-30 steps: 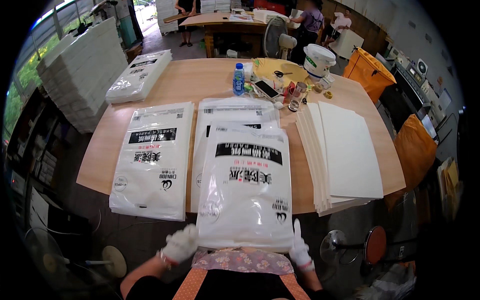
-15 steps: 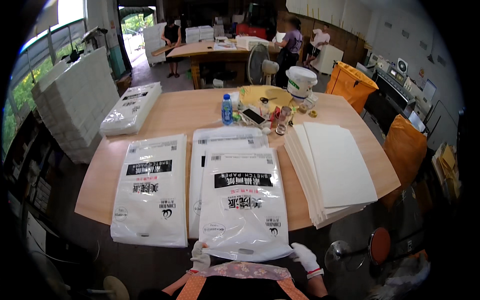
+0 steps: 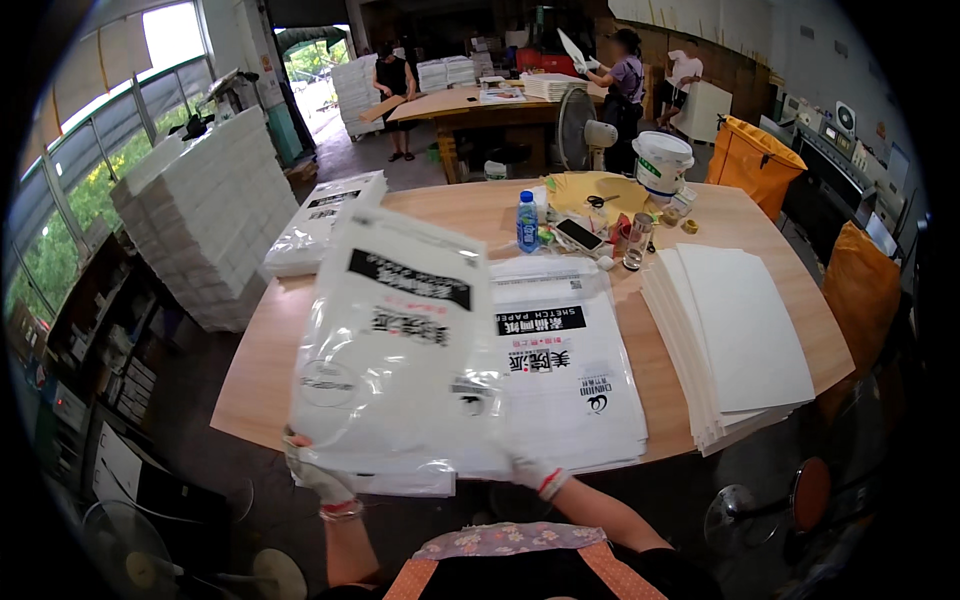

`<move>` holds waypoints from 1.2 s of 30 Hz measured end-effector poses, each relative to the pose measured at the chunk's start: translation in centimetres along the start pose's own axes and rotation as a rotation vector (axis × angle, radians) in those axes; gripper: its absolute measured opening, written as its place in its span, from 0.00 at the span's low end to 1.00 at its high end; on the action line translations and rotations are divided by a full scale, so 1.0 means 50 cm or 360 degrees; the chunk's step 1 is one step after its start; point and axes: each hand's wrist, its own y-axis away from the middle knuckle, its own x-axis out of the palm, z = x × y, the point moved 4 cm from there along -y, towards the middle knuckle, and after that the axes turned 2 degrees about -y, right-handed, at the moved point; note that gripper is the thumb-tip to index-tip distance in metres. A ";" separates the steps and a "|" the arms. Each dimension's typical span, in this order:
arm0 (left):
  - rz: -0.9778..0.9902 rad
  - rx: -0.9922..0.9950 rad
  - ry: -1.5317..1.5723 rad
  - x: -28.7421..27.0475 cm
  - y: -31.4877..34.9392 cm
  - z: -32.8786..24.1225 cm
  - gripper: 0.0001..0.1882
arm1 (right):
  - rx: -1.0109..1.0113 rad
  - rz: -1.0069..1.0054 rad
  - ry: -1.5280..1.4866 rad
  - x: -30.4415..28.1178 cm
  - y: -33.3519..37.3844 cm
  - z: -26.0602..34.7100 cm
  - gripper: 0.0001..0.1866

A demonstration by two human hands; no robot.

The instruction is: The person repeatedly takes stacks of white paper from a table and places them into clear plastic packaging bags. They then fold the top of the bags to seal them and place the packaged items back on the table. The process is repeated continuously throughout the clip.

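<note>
I hold up a white plastic-wrapped pack of paper (image 3: pixel 395 345), tilted and lifted off the wooden table (image 3: pixel 270 345). My left hand (image 3: pixel 318 478), in a white glove, grips its lower left corner. My right hand (image 3: pixel 535 472), also gloved, grips its lower right edge. Under and beside the lifted pack lies another wrapped pack (image 3: pixel 570 370) flat on the table, on top of more packs. The pack hides the packs lying at the table's left front.
A thick stack of loose white sheets (image 3: pixel 735 335) lies at the right. A blue-capped bottle (image 3: pixel 527 222), a phone (image 3: pixel 578 234), a white bucket (image 3: pixel 662 162) and small items crowd the far edge. Wrapped packs (image 3: pixel 322 222) sit far left; a tall white stack (image 3: pixel 215 215) stands beside. People work at a far table.
The top pack lay flat at the table's front edge with my hands at its near corners; now it is lifted, tilted and swung to the left. The view has also shifted.
</note>
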 end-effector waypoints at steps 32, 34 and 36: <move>0.2962 -0.0798 -0.0821 0.395 0.651 0.352 0.18 | 0.0314 -0.1719 0.2761 -0.695 0.490 0.413 0.16; 0.2694 -0.1585 -0.0357 0.449 0.722 0.331 0.19 | 0.0071 -0.1646 0.3074 -0.618 0.477 0.401 0.13; 0.1792 -0.2688 0.0341 0.479 0.765 0.314 0.20 | -0.0244 -0.1343 0.4244 -0.445 0.450 0.375 0.12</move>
